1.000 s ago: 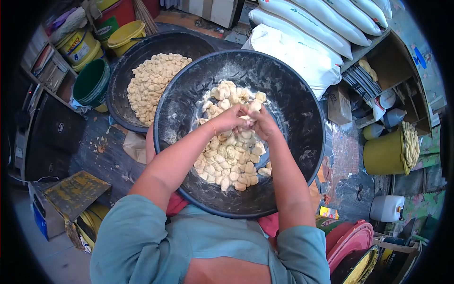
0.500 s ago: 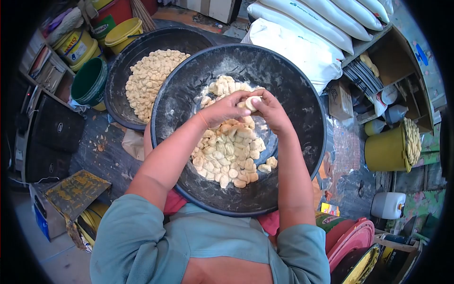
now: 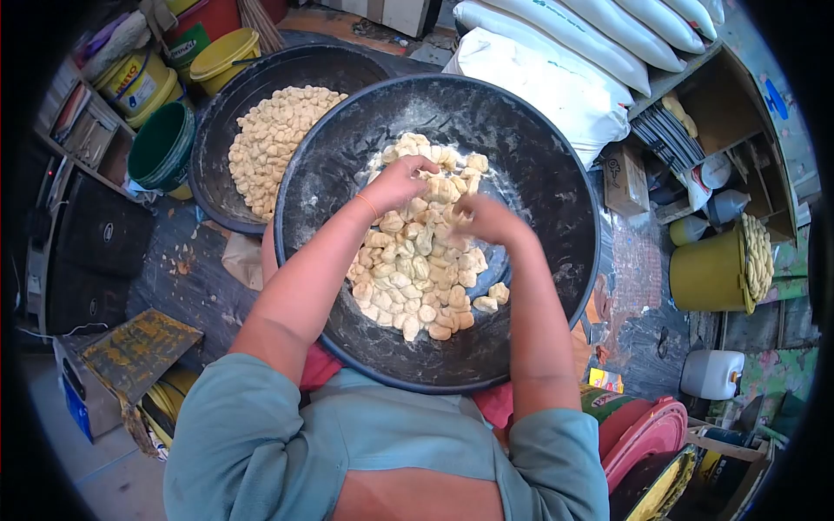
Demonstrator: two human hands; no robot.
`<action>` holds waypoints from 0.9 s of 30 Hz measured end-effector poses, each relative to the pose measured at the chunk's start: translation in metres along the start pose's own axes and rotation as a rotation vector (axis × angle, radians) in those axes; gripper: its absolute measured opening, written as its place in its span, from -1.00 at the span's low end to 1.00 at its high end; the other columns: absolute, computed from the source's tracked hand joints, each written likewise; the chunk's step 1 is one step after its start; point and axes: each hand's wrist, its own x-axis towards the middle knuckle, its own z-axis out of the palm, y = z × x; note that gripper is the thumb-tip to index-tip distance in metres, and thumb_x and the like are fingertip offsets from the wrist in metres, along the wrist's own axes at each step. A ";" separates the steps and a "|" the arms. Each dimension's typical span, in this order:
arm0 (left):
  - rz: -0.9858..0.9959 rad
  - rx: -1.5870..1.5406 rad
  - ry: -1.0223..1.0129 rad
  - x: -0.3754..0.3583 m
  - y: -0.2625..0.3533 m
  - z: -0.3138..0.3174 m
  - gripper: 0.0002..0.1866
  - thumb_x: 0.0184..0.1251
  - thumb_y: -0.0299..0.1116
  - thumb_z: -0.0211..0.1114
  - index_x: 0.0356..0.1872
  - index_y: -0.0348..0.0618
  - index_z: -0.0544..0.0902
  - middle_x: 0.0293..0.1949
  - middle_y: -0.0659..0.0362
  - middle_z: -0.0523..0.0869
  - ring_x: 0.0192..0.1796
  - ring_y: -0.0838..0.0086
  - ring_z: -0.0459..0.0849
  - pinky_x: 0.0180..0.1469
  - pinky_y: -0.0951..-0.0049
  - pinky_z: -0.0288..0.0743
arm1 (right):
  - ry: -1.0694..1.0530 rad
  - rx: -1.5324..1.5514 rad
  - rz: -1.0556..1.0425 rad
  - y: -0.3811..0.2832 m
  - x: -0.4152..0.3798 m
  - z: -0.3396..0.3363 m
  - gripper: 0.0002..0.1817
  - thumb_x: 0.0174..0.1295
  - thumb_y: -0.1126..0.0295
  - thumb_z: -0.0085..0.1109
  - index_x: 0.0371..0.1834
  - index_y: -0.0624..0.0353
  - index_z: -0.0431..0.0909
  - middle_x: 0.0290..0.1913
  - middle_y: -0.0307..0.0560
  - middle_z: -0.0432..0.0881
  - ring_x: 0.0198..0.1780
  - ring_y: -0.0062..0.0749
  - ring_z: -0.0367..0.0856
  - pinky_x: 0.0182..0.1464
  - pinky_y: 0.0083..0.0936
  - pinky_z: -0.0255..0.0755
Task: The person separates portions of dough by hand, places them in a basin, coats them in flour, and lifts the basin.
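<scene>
A heap of pale, floury dough pieces [image 3: 413,269] lies in a wide black basin [image 3: 556,260] in front of my body. My left hand [image 3: 401,184] is over the upper left of the heap, fingers stretched out and apart, with nothing seen in them. To its right, my right hand [image 3: 488,219] hovers at the heap's right edge, palm down and smeared by motion. Its fingertips point in toward the dough, and I cannot tell whether they hold a piece. White flour dusts the basin's inner wall.
Behind on the left, a second black basin [image 3: 208,148] holds many small dough pieces [image 3: 282,143]. White sacks [image 3: 539,87] are stacked at the back right. A green bucket [image 3: 162,148] stands left, a yellow-green bucket [image 3: 708,273] right, near a white jug [image 3: 712,375].
My hands were together over the heap, pinching a dough piece between them. Now they are apart, the left moved left and the right lowered, and that piece is no longer seen between them.
</scene>
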 end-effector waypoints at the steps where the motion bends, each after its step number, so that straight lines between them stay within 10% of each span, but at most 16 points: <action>1: -0.006 -0.001 -0.013 0.002 -0.002 0.000 -0.65 0.10 -0.50 0.21 -0.02 -0.23 0.60 -0.26 0.16 0.64 -0.22 0.58 0.56 -0.20 0.56 0.47 | -0.164 -0.079 0.013 0.000 0.003 0.013 -0.40 -0.13 0.16 0.49 0.01 0.17 0.55 -0.01 0.11 0.61 -0.03 -0.11 0.61 -0.01 -0.34 0.47; 8: -0.006 -0.191 -0.183 -0.012 0.003 0.017 -0.48 0.30 -0.14 0.31 0.20 -0.20 0.48 -0.16 0.18 0.66 -0.17 0.47 0.63 -0.17 0.45 0.57 | 0.091 0.576 -0.025 -0.031 0.001 -0.012 -0.61 0.05 0.42 0.30 -0.03 0.27 0.49 -0.18 0.02 0.64 -0.21 -0.29 0.66 -0.16 -0.44 0.50; 16: -0.008 -0.543 -0.123 -0.003 0.009 -0.006 -0.78 0.28 -0.42 0.23 -0.08 -0.24 0.58 -0.28 0.19 0.64 -0.34 0.56 0.60 -0.31 0.52 0.53 | 0.757 1.176 -0.096 -0.030 -0.018 -0.047 -0.83 0.33 0.39 0.11 -0.11 0.23 0.44 -0.29 -0.05 0.59 -0.41 -0.43 0.61 -0.32 -0.48 0.56; 21: -0.018 -0.438 -0.113 -0.003 0.006 -0.005 -0.81 0.16 -0.50 0.13 -0.21 -0.22 0.63 -0.19 0.16 0.62 -0.19 0.55 0.57 -0.21 0.53 0.51 | 0.360 0.851 -0.028 -0.011 -0.019 -0.047 -0.55 0.38 0.01 0.03 -0.23 0.25 0.58 -0.31 -0.12 0.62 -0.30 -0.52 0.56 -0.19 -0.55 0.47; 27: 0.143 -0.252 -0.104 0.004 -0.004 -0.007 -0.84 0.13 -0.43 0.19 -0.29 -0.21 0.67 -0.19 0.20 0.62 -0.18 0.54 0.55 -0.13 0.50 0.44 | 0.424 0.208 0.092 0.012 0.021 0.020 -0.48 0.15 0.10 0.29 0.12 0.12 0.50 0.17 0.08 0.46 0.19 -0.10 0.45 0.23 -0.32 0.31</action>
